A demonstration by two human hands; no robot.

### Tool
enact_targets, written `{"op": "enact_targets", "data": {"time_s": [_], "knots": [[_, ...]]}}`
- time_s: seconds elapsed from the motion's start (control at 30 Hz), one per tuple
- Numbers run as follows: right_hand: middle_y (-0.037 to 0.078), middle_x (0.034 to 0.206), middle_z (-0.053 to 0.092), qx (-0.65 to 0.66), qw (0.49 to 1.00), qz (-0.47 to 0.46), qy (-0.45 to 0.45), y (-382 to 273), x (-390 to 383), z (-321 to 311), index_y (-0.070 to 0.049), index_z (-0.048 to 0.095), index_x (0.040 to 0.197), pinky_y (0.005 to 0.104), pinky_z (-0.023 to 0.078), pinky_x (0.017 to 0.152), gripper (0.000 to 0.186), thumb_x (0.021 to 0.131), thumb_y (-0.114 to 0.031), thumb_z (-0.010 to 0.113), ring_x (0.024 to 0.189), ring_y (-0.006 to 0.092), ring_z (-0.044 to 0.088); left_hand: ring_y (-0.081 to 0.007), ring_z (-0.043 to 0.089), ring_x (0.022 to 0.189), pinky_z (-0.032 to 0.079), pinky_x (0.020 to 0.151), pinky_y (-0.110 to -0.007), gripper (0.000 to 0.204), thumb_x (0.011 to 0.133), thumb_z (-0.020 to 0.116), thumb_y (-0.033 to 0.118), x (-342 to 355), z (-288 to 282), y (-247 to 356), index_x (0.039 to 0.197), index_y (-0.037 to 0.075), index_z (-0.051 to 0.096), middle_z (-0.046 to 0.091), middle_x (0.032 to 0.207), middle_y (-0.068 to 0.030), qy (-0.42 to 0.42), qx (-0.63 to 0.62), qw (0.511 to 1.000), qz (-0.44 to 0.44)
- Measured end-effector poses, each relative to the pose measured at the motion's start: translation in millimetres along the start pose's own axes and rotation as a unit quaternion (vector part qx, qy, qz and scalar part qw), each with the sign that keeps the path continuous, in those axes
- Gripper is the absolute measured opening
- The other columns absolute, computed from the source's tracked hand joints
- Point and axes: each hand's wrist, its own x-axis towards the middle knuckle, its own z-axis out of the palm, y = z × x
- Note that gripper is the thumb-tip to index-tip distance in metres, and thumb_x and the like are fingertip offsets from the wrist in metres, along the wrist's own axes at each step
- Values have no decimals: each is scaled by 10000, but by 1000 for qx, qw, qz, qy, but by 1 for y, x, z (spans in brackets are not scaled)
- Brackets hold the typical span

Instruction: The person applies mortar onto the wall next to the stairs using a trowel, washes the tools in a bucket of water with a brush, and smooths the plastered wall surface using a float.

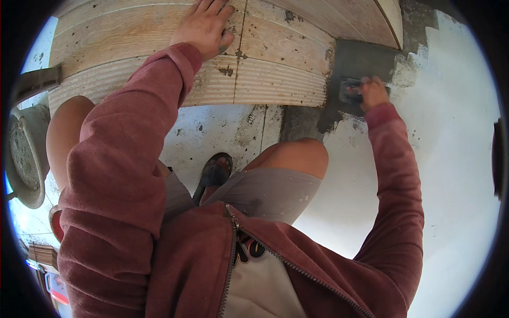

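Note:
My left hand (204, 31) lies on a stair step (286, 40) faced with wood-look tiles, its fingers stretched over the surface and the thumb apart. The step has a ribbed front edge and is spotted with dried mortar. At the right end of the step, my right hand (374, 93) is closed around a trowel (349, 90), whose dark, flat blade rests against a patch of wet grey mortar (360, 58) on the wall. My fingers partly hide the trowel's handle. Ragged mortar edges meet the white wall (450, 132) beside it.
A mortar-smeared bucket (33, 159) stands at the far left, near a dark curved object (37, 85) by the step. Farther down lies a brown stack (42, 256). A sandalled foot (216, 172) stands on the stained white surface below the step.

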Motion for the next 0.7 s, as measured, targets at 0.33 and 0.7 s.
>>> {"op": "enact_targets", "data": {"time_s": [0.33,0.7], "knots": [[27,924,550,-43,995,34,84,-20,3,61,-370,636,985,328,431,807,378,735,-99,552,897,239,502,-305,341,1198,241,1053,-400,436,724,516,188,0,4,-1,1133,48,459,399,1263,-134,2,-5,1000,0],[12,958,535,-71,983,135,105,-1,49,9,-405,622,997,331,406,807,515,621,-53,636,926,227,481,-309,331,1203,235,1053,-408,458,700,525,184,1,8,-2,1130,40,463,397,1262,-138,3,-36,999,-5]]}}
